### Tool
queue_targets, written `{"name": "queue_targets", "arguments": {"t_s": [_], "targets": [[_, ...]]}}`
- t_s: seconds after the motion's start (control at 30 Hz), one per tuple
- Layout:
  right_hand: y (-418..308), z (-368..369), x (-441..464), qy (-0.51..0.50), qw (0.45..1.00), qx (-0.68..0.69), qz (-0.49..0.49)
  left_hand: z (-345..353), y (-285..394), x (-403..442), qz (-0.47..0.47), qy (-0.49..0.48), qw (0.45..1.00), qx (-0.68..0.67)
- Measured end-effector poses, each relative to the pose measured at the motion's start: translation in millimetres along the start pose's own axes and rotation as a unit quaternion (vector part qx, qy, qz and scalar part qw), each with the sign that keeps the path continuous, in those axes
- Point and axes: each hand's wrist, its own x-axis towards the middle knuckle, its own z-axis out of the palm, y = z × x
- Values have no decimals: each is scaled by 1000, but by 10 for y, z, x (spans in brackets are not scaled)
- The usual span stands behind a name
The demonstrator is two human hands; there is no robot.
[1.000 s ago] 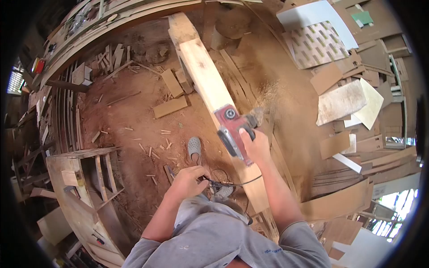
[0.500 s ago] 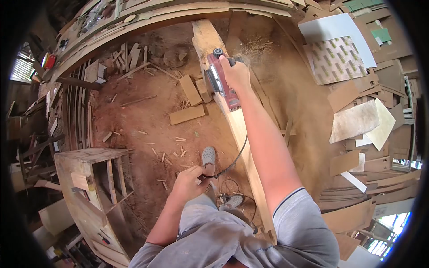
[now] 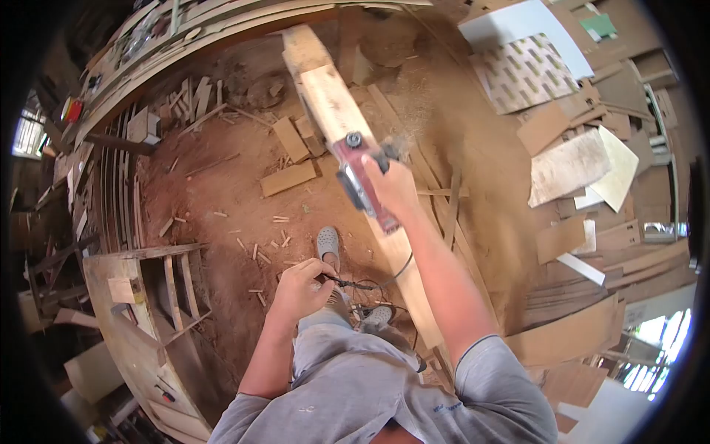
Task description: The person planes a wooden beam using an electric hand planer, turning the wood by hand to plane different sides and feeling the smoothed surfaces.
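Right hand [image 3: 392, 186] atop planer [image 3: 359, 166], left [image 3: 302, 291] holding cord [image 3: 347, 283].

Woodworking workshop, dirt floor [image 3: 214, 194], scattered wood offcut [image 3: 288, 180], long planks [image 3: 229, 24], red power planer [image 3: 362, 172]

The right-hand grip [image 3: 392, 185] holds a red, black and silver electric planer [image 3: 360, 172] on a long, pale rectangular timber beam [image 3: 336, 107]. The left-hand grip [image 3: 303, 287] holds a thin black cable [image 3: 360, 285]. Brown rectangular wooden blocks [image 3: 288, 179] lie on reddish-brown earth floor [image 3: 200, 196]; a wooden cabinet [image 3: 140, 355] stands at left.
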Motion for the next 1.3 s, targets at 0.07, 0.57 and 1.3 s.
{"name": "queue_targets", "arguments": {"t_s": [0.07,0.57,1.3], "targets": [[372,-165,-549,0,1000,9,2,202,121,-141,19,-21,1000,0],[1927,-1643,-4567,-28,978,-63,197,1470,690,-690,119,-241,963,-24],[-169,-28,603,0,999,-29,45,-456,-274,737,14,-98,995,-8]]}}
